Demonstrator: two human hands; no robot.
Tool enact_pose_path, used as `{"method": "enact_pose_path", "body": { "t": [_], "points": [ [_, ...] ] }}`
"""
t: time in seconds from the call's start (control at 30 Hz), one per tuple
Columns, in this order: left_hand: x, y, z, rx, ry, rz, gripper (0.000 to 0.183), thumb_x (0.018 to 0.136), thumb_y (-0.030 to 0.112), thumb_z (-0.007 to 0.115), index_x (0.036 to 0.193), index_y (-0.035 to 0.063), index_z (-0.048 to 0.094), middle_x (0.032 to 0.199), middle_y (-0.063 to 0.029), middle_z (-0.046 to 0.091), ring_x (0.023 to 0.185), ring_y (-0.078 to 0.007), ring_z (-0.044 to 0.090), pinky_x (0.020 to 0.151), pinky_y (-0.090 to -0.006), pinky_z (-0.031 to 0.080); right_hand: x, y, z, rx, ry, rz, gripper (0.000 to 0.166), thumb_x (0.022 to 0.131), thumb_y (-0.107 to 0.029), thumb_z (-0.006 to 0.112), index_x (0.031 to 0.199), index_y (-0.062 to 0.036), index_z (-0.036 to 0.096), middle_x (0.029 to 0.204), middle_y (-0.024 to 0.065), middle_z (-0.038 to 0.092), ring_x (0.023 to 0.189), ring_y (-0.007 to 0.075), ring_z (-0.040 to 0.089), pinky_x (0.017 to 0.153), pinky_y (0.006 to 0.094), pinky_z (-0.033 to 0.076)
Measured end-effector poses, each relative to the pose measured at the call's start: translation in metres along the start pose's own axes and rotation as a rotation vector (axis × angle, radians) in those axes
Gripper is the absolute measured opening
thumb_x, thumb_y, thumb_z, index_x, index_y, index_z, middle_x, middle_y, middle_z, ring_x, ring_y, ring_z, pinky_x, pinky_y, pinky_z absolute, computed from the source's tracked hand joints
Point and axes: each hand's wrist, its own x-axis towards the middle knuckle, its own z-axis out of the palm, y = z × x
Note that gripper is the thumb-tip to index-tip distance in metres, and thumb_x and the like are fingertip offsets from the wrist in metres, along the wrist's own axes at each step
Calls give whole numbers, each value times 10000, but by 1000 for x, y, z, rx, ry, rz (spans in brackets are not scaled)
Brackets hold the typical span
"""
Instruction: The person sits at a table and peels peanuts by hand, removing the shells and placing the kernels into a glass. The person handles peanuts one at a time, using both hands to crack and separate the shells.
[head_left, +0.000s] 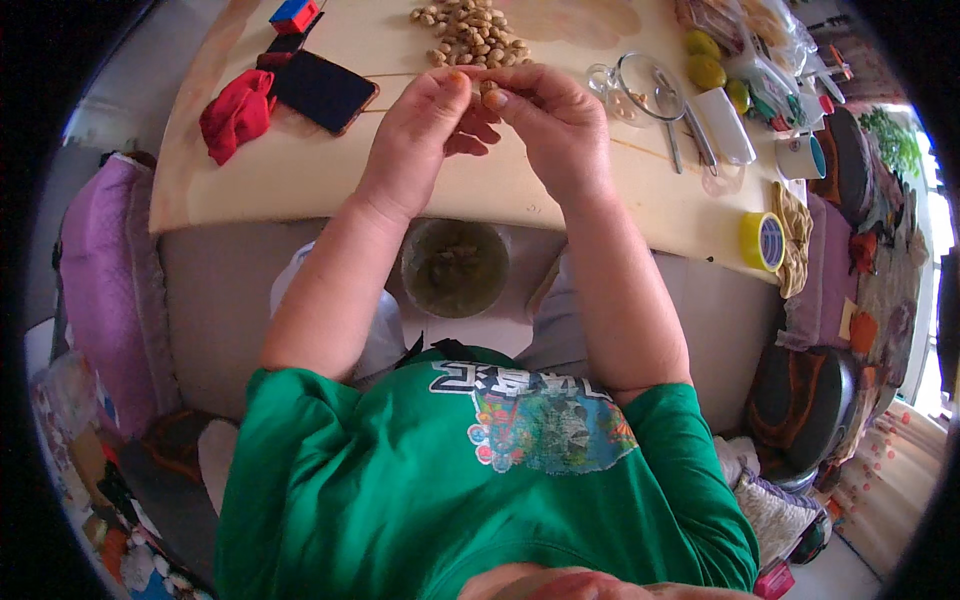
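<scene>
Over the near part of the table (315, 184), my two hands meet at the fingertips. Between the thumb and forefinger of my right hand (559, 120) is a small brown peanut (488, 86). My left hand (424, 124) is beside it, thumb pressed toward the forefinger; whether it pinches a piece of shell is hidden. Just beyond the fingertips lies a heap of unshelled peanuts (480, 34). To the right of my right hand stands a clear glass bowl (664, 118) with a few small pieces inside.
A phone (322, 91) and a red cloth (238, 116) lie left. Metal utensils (701, 135), a white packet (724, 126), green-yellow fruit (705, 71), a mug (801, 156) and yellow tape (761, 240) sit right. Between my knees stands a bin (420, 289) with scraps.
</scene>
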Motion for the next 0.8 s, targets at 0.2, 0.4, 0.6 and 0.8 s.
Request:
{"method": "enact_pose_path", "body": {
  "t": [0.2, 0.4, 0.6, 0.8],
  "points": [
    [-2, 1, 0, 20, -69, -63, 352, 995, 315, 440, 1183, 51, 577, 817, -25, 587, 663, -101, 544, 618, -231, 471, -2, -1, 6, -16, -68, 40, 110, 859, 16, 619, 964, 41, 640, 787, 74, 650, 630, 138, 606, 575, 255, 510],
    [-1, -5, -4, -11, -117, -25, 361, 1011, 268, 396, 1254, 52, 552, 845, -19, 564, 695, -93, 502, 631, -222, 446, 0, 4, 6, 84, -61, 112, 94, 865, -5, 620, 935, 55, 638, 717, 80, 636, 573, 137, 597, 511, 251, 496],
    [0, -8, -6, -6, -133, 0, 375, 1013, 269, 367, 1260, 50, 545, 858, -30, 568, 698, -104, 502, 643, -230, 447, -1, 8, 7, 115, -22, 159, 84, 865, -27, 632, 905, 45, 644, 713, 77, 636, 560, 133, 586, 507, 253, 488],
    [0, -13, -4, -84, -147, 6, 363, 989, 202, 368, 1263, 34, 538, 888, -47, 582, 715, -124, 510, 682, -251, 454, 1, 8, 5, 103, 53, 176, 82, 870, -58, 633, 870, 24, 631, 718, 65, 631, 573, 128, 576, 506, 254, 471]
  ]
}}
